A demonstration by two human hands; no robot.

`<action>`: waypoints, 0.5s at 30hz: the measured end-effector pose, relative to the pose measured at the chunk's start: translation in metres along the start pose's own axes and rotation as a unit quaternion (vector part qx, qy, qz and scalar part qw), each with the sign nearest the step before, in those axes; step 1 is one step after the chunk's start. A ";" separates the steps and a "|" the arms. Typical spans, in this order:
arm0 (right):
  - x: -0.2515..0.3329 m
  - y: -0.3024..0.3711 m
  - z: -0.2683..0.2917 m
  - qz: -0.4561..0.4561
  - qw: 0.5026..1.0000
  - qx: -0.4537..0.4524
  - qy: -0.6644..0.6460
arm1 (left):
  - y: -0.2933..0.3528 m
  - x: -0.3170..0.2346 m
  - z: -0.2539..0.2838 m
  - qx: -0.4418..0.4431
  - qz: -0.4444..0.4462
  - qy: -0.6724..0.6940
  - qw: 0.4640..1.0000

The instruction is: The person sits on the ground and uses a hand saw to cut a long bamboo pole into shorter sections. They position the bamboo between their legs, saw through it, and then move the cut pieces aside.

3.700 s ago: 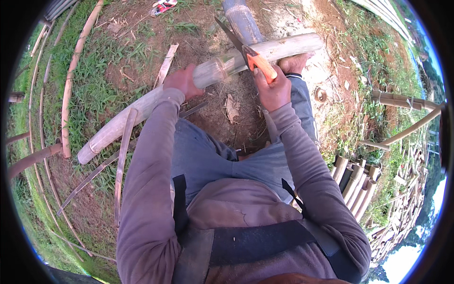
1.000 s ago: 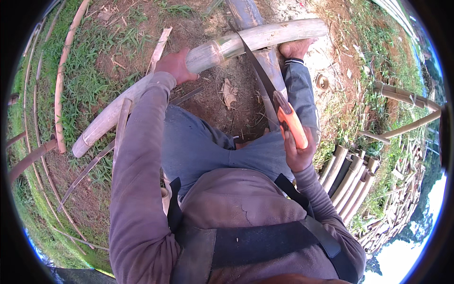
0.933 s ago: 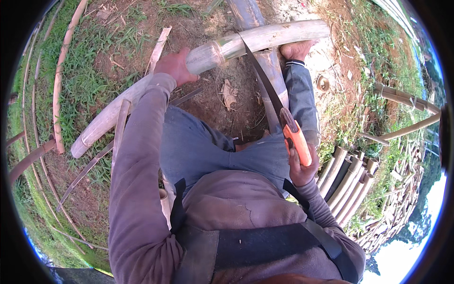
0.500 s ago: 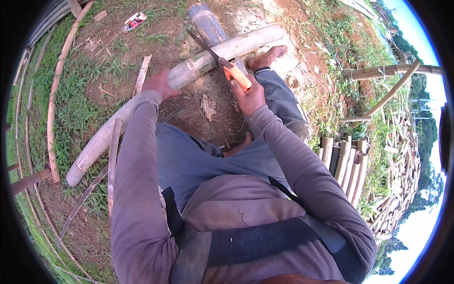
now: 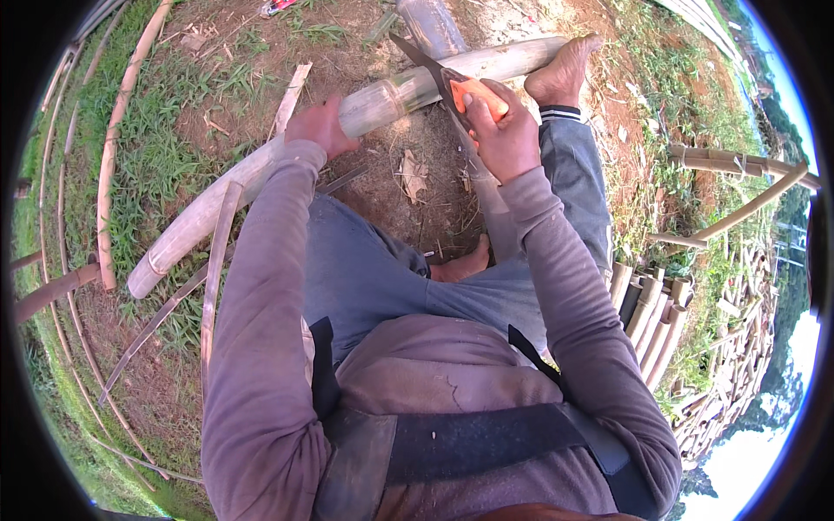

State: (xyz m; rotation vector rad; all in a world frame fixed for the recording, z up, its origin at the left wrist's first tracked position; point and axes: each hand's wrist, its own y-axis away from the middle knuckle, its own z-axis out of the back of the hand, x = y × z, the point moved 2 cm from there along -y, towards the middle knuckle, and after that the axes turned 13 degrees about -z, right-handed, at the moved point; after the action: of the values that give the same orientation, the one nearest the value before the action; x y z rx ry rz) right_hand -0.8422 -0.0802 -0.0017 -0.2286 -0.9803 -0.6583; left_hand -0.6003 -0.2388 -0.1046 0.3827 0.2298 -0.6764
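A long pale bamboo pole point(image 5: 373, 104) slants from the lower left up to the upper right, lying across a thicker bamboo length point(image 5: 432, 30). My left hand point(image 5: 321, 128) is wrapped over the pole left of one of its joints. In my right hand point(image 5: 508, 135) is a handsaw by its orange handle point(image 5: 480, 98). The dark saw blade point(image 5: 421, 57) points up and left across the pole, right of the joint; whether its teeth touch the bamboo I cannot tell. My bare right foot point(image 5: 560, 74) is at the pole's far right end and covers part of it.
Thin bamboo strips point(image 5: 219, 260) lie beside my left arm. Long poles point(image 5: 109, 165) run along the grass at left. Cut bamboo tubes point(image 5: 647, 308) stand at right, before a large heap of bamboo pieces point(image 5: 734, 365). A bamboo rail point(image 5: 738, 162) crosses at far right.
My right foot has moved from below the pole up to its right end. The saw, still in my right hand, is tilted flatter. My left hand keeps its hold on the pole.
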 end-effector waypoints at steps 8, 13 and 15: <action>-0.023 0.124 0.109 -0.016 0.996 0.068 -0.048 | -0.002 0.008 -0.009 -0.020 0.008 0.006 1.000; -0.013 -0.017 -0.004 0.042 0.999 0.002 0.011 | -0.009 -0.003 -0.002 -0.040 -0.027 -0.014 0.999; -0.004 -0.033 -0.012 0.028 0.999 0.017 0.015 | -0.008 0.000 -0.001 -0.039 -0.012 -0.014 0.999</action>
State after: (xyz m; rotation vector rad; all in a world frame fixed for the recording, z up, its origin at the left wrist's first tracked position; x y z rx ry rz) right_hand -0.8554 -0.1096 -0.0155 -0.2144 -0.9515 -0.5925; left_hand -0.6052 -0.2442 -0.1080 0.2966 0.2335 -0.6947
